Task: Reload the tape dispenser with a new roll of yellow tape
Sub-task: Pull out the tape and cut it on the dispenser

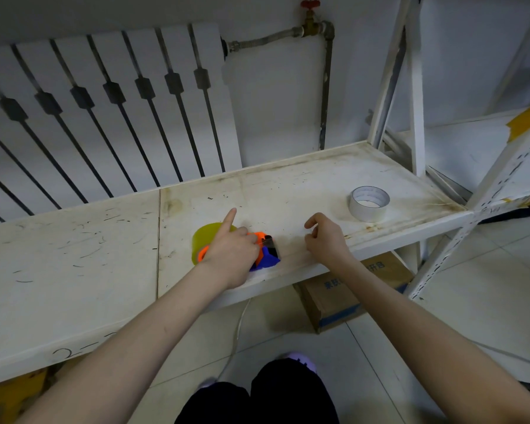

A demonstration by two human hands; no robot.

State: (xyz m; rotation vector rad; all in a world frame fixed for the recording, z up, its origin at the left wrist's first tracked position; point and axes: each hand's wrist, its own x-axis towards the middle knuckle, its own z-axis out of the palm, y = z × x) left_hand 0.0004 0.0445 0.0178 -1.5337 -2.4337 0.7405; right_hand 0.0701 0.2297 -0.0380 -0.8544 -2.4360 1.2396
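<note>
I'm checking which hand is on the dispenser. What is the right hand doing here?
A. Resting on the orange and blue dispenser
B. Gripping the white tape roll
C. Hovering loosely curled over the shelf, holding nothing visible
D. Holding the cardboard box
C: the right hand hangs half-curled above the shelf, apart from the white roll, while the left hand rests on the dispenser.

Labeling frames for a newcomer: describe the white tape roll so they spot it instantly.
Start at the white shelf board below the radiator. Near its right end, by the metal upright, the white tape roll lies flat, alone. Unlike the yellow roll under the left hand, it is white and untouched.
</note>
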